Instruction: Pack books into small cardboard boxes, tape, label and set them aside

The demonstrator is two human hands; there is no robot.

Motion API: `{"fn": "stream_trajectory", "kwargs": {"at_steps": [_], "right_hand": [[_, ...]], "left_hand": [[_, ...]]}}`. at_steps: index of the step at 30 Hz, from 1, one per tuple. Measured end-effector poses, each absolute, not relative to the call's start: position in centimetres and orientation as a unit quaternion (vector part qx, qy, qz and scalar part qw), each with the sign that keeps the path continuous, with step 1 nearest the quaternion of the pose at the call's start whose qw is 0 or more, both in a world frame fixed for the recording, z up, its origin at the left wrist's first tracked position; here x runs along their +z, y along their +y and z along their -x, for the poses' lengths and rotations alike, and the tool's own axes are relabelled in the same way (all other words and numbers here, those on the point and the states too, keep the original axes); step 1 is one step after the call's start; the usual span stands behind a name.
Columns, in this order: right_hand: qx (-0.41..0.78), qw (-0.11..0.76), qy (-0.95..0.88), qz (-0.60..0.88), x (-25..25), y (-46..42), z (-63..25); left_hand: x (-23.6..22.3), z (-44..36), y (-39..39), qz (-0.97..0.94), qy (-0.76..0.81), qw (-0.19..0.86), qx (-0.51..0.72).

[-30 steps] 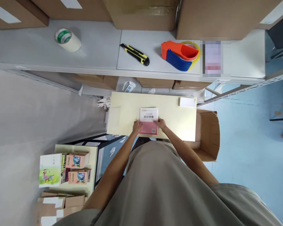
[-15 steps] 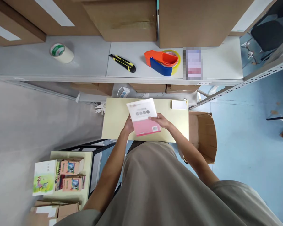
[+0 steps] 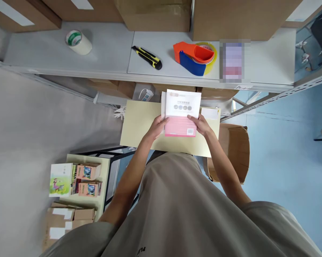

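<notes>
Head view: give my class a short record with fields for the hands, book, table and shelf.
Left hand: grips book at its left side
Right hand: grips its right side
Book: white above, pink below, barcode at lower right
Table: pale, beneath the book
Shelf: tape roll, yellow-and-black knife, tape dispenser
Right of table: open cardboard box

Left hand and right hand grip, 2 thumbs uppermost, pointing inward.
</notes>
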State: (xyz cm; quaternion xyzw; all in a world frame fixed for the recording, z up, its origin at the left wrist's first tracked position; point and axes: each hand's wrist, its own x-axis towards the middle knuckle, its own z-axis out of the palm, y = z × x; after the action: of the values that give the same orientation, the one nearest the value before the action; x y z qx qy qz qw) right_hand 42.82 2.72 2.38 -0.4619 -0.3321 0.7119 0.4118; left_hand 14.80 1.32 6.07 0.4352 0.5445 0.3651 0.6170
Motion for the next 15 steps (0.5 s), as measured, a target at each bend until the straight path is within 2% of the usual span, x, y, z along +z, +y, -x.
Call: {"fn": "stream_trajectory", "kwargs": {"at_steps": [5,8,12,15], "right_hand": [[0.549,0.430,-0.402,0.594,1.4,2.6,-40.5],[0.586,0.414,-0.438,0.541,2.1,1.5,-37.1],[0.587,0.361,-0.471,0.550,3.7,-0.7,-33.4],[0.535,0.336,-0.485,0.604,4.0,-1.4,-33.0]], "left_hand": [[6.5,-15.2,0.6,-0.583,0.624,0.430,0.293],[6.8,-16.9,-0.4,-0.636,0.662,0.346,0.191],[6.7,-19.7,-2.4,-0.692,0.649,0.312,0.051],[6.5,-20.5,-3.9,-0.701,0.639,0.317,0.027]]}}
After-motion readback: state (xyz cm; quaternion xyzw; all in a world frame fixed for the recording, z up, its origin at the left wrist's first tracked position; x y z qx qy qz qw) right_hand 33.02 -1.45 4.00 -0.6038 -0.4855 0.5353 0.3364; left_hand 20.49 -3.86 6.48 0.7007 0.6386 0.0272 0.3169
